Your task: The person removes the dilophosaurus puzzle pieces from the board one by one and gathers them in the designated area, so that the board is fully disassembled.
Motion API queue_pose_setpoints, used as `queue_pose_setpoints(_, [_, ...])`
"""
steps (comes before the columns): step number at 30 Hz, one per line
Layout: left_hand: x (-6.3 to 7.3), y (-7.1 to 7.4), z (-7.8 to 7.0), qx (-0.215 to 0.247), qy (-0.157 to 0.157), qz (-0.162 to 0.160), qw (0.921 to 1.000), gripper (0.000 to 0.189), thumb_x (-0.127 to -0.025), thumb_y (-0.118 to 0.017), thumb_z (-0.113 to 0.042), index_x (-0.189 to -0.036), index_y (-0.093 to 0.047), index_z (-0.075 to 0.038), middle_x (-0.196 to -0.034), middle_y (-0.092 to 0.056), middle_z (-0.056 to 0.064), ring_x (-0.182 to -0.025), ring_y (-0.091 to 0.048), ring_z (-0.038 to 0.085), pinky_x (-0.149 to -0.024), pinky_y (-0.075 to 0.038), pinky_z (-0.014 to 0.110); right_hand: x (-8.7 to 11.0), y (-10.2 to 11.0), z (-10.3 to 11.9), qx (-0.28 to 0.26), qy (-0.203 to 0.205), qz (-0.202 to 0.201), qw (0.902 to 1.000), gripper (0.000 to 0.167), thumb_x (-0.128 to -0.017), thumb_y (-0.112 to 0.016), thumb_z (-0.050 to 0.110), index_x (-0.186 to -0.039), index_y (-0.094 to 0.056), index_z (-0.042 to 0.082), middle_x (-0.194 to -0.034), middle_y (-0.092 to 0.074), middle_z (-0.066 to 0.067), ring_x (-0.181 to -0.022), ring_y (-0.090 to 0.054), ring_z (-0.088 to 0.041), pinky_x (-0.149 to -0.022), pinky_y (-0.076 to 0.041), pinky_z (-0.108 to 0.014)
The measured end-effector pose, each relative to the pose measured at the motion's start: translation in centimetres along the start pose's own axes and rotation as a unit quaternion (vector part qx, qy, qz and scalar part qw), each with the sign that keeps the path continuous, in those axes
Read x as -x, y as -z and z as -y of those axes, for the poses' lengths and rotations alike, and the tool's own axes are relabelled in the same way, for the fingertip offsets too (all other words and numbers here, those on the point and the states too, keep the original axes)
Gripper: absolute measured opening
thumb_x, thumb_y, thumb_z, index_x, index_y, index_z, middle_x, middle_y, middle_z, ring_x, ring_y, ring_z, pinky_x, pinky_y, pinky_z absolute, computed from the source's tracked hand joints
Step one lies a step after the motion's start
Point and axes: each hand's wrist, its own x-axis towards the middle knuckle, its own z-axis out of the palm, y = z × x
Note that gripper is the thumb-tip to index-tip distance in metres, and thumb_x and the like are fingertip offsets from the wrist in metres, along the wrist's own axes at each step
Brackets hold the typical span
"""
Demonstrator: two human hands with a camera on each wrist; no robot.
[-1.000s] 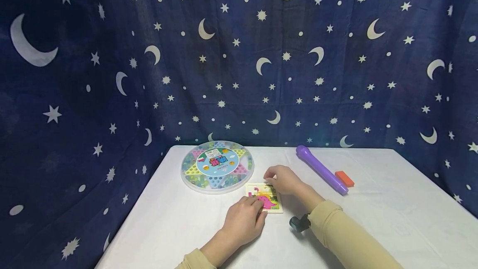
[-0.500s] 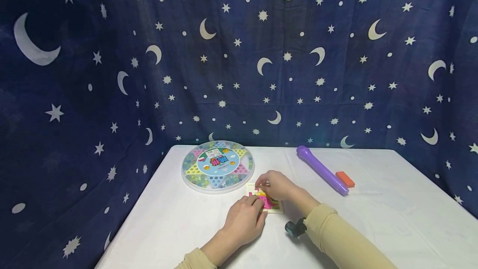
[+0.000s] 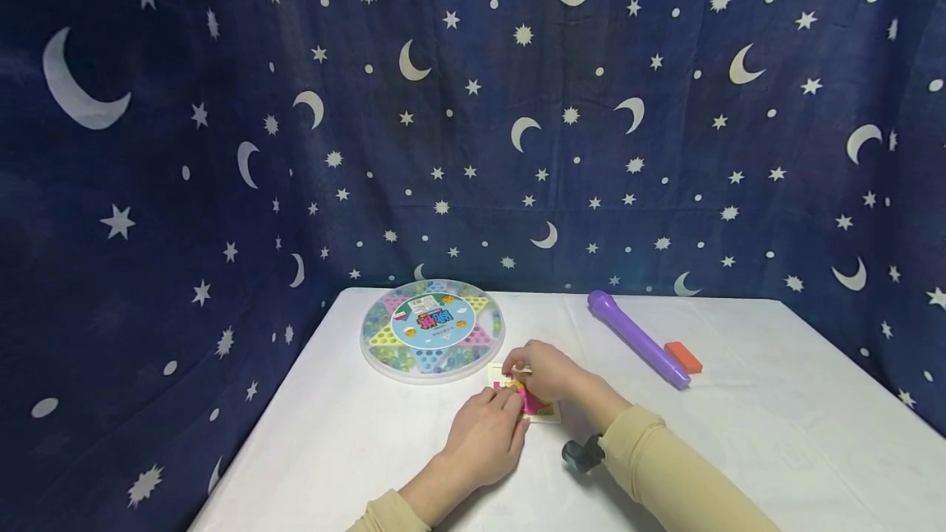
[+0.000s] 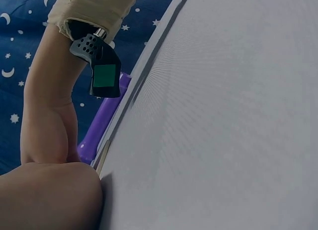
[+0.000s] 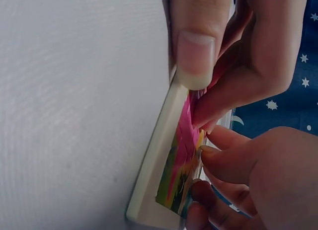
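A small square dinosaur puzzle [image 3: 544,415] with a cream frame lies flat on the table between the hands. My left hand [image 3: 480,437] rests on its near left part, fingers extended across the pink picture. At the far side of the puzzle, my right hand [image 3: 548,369] bends over it with thumb and index finger close together, seemingly pinching a puzzle piece, which those fingers mostly hide. The right wrist view shows the puzzle [image 5: 155,180] close up, the left thumb [image 5: 196,56] at its edge and the right hand's fingertips on the picture.
A round Chinese checkers box [image 3: 432,327] with marbles stands behind left. To the right lie a purple toy microphone [image 3: 639,339] and an orange block [image 3: 683,357]. A dark wrist camera [image 3: 584,454] hangs below the right sleeve. A starry blue curtain surrounds the white table.
My right hand has moved left and slightly nearer, from the puzzle's far right corner over its upper middle. The left hand has stayed on the puzzle.
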Motion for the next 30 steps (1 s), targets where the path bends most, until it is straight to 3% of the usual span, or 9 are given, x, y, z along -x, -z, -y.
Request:
queue_pose_setpoints(7, [0.07,0.02,-0.07,-0.008,0.0,0.0,1.0,0.028,-0.102,-0.058,-0.031,-0.119,-0.065,-0.01,-0.125,-0.069,0.003,-0.104,-0.062,0.02,-0.088,-0.05,0.033,0.06,-0.09,0.23,0.01,-0.003,-0.002,0.9999,0.023,-0.089,-0.072,-0.001,-0.101,-0.073,0.019,-0.103,-0.064,-0.004,-0.102,-0.063,-0.027,-0.098,-0.05,-0.055])
queue_pose_setpoints(19, [-0.01,0.05,-0.16,0.011,0.016,0.017,0.9997,0.024,-0.103,-0.056,-0.032,-0.114,-0.063,-0.013,-0.112,-0.071,0.0,-0.104,-0.061,0.02,-0.088,-0.05,0.034,-0.02,-0.47,-0.01,0.029,0.0,-0.022,0.9993,0.023,-0.089,-0.071,0.002,-0.097,-0.07,0.023,-0.099,-0.06,0.001,-0.091,-0.059,-0.021,-0.09,-0.051,-0.062])
queue_pose_setpoints(24, [0.02,0.28,-0.13,0.012,0.014,0.019,0.9996,0.022,-0.103,-0.057,-0.033,-0.112,-0.062,-0.013,-0.109,-0.07,0.0,-0.102,-0.061,0.02,-0.087,-0.05,0.034,-0.01,-0.28,-0.06,0.018,0.004,-0.023,0.9995,0.023,-0.09,-0.07,0.0,-0.096,-0.069,0.023,-0.103,-0.065,-0.002,-0.093,-0.06,-0.022,-0.096,-0.051,-0.052])
queue_pose_setpoints(30, [0.06,0.34,-0.17,0.01,0.016,0.025,0.9995,0.024,-0.103,-0.056,-0.033,-0.115,-0.062,-0.012,-0.111,-0.069,0.001,-0.104,-0.06,0.02,-0.089,-0.05,0.035,0.15,0.04,-0.17,0.005,0.007,-0.022,0.9997,0.029,-0.089,-0.07,-0.003,-0.099,-0.069,0.023,-0.11,-0.07,-0.006,-0.102,-0.063,-0.027,-0.101,-0.048,-0.053])
